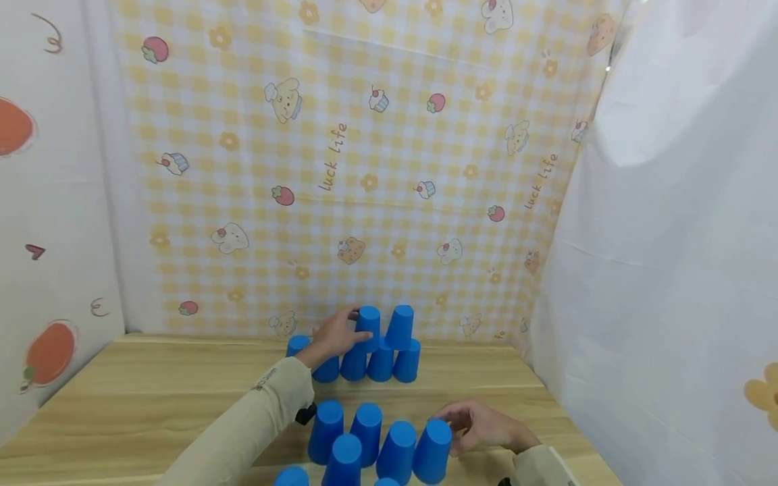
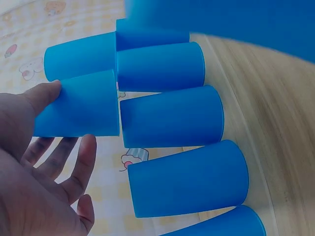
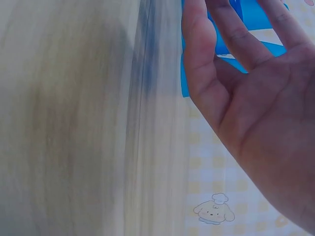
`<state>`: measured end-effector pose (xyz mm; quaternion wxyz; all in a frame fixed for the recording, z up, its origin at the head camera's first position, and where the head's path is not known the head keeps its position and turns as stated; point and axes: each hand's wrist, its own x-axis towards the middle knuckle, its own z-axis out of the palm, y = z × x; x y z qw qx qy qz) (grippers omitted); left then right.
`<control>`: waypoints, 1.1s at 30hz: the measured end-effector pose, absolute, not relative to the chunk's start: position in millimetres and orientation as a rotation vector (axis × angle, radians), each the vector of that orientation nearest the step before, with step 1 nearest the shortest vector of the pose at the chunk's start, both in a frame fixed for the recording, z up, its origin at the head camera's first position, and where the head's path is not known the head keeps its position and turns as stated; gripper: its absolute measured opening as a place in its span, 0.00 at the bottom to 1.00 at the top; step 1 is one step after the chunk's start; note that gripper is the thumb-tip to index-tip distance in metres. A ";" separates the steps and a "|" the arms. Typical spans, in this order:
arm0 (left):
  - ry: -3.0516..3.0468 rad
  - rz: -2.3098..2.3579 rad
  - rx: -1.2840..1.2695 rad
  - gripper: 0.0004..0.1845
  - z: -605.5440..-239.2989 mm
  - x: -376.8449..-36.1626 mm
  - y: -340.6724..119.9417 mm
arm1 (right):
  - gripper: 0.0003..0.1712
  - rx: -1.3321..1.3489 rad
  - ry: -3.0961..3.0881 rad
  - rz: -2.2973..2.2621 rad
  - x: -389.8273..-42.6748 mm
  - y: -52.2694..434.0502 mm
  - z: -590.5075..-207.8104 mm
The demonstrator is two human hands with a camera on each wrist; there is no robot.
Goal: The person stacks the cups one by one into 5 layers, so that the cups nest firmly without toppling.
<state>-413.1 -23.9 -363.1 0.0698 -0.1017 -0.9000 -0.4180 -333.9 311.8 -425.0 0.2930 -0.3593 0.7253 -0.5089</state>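
Observation:
My left hand (image 1: 336, 335) grips an upside-down blue plastic cup (image 1: 369, 325) on the upper level of a stack by the back cloth. In the left wrist view, its thumb is on one side of that cup (image 2: 86, 105) and the fingers are on the other. Right beside it, another blue cup (image 1: 400, 327) stands on the upper level. Beneath them runs a row of several upturned blue cups (image 1: 406, 363), partly hidden by the left hand. My right hand (image 1: 480, 426), fingers loosely bent, is beside the rightmost cup (image 1: 433, 453) of the front group.
Several more upturned blue cups (image 1: 328, 433) stand nearer to me, some cut off by the lower frame edge. All are on a wood-grain table (image 1: 182, 385). A checked cloth (image 1: 243, 223) hangs behind, and white cloth (image 1: 656, 290) closes off the right side.

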 end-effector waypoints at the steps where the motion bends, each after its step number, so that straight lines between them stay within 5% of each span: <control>1: -2.705 -1.258 -0.312 0.34 -363.4 -413.7 -23.3 | 0.29 -0.950 1.934 -1.358 -333.6 311.8 -425.6; 33: -2.656 -1.346 -0.381 0.31 -371.6 -426.5 -16.1 | 0.27 -0.956 1.956 -1.362 -328.0 307.5 -424.7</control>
